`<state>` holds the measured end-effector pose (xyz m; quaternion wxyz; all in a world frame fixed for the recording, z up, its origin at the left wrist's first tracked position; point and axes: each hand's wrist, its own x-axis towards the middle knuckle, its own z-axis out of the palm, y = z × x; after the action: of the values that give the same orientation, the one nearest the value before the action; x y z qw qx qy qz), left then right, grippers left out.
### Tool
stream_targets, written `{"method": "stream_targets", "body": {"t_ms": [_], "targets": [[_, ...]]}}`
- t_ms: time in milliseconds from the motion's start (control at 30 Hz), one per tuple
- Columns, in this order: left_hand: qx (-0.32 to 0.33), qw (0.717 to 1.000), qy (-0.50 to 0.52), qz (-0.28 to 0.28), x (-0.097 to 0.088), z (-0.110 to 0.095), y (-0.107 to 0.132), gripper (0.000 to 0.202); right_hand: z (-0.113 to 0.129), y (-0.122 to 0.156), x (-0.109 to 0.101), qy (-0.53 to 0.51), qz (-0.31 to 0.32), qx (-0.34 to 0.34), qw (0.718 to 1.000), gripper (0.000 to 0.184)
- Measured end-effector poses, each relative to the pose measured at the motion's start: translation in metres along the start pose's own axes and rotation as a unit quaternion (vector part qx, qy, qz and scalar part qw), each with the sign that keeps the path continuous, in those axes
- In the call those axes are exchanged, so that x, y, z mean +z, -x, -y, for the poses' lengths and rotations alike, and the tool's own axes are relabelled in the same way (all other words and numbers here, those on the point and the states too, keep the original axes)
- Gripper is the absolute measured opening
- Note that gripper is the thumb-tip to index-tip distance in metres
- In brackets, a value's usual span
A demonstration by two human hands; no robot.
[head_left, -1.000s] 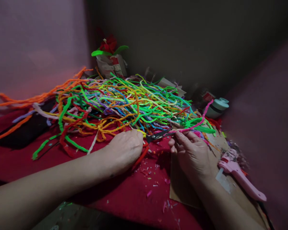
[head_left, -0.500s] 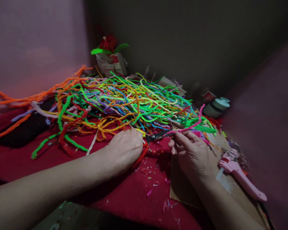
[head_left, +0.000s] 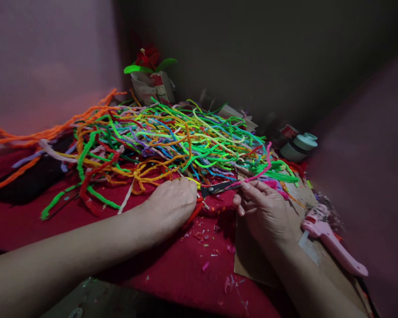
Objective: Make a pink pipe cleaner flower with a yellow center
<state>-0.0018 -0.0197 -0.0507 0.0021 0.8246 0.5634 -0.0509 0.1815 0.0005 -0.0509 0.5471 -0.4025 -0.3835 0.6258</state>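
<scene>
The left hand [head_left: 175, 196] wraps round the handle end of the scissors [head_left: 211, 190]; the right hand [head_left: 267, 210] pinches the pink stem [head_left: 264, 172] right at their far end. The stem's loose end stands further left than a second ago, so the stem seems to be feeding past the scissors (whether they bite, I cannot tell). Scraps [head_left: 205, 266] litter the near counter [head_left: 172, 265]; a tangled heap [head_left: 185, 141] fills the far side.

From here, the pink stem [head_left: 261, 174] is looking fuzzy and matt, while the scissors [head_left: 215, 189] are showing dark metal blades. The red cloth [head_left: 185, 278] is appearing dull, the cardboard [head_left: 248, 256] matt and papery, the glue gun [head_left: 338, 249] smooth plastic.
</scene>
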Motion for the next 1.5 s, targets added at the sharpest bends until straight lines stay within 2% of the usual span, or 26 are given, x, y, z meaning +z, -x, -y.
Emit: {"method": "stream_targets", "body": {"t_ms": [167, 300, 533, 800, 967, 1100, 1200, 1500], "targets": [[0.012, 1.0, -0.005, 0.012, -0.006, 0.0, 0.002, 0.032, 0.001, 0.0, 0.002, -0.001, -0.013, 0.009, 1.0, 0.015], [0.015, 1.0, 0.001, -0.002, -0.004, 0.001, 0.001, 0.031, 0.001, 0.0, 0.003, -0.005, -0.025, 0.006, 1.0, 0.016], [0.005, 1.0, 0.002, -0.004, 0.002, 0.001, 0.001, 0.028, 0.001, -0.001, 0.002, -0.001, -0.017, 0.004, 1.0, 0.015], [0.013, 1.0, -0.017, 0.019, -0.008, -0.002, 0.002, 0.029, -0.002, -0.002, 0.001, 0.001, -0.017, -0.005, 1.0, 0.014], [0.015, 0.999, -0.039, 0.015, -0.009, -0.003, 0.003, 0.03, -0.001, -0.002, 0.0, 0.013, -0.012, -0.005, 1.0, 0.012], [0.003, 1.0, -0.008, 0.021, -0.007, -0.001, 0.0, 0.03, 0.001, 0.0, 0.001, 0.017, -0.004, -0.006, 1.0, 0.013], [-0.013, 1.0, 0.02, 0.014, -0.004, 0.0, -0.003, 0.03, 0.001, 0.001, 0.001, 0.022, 0.01, 0.0, 1.0, 0.013], [0.01, 1.0, 0.001, -0.001, -0.004, 0.0, -0.001, 0.03, 0.0, 0.002, 0.001, 0.023, 0.01, 0.013, 1.0, 0.014]]}}
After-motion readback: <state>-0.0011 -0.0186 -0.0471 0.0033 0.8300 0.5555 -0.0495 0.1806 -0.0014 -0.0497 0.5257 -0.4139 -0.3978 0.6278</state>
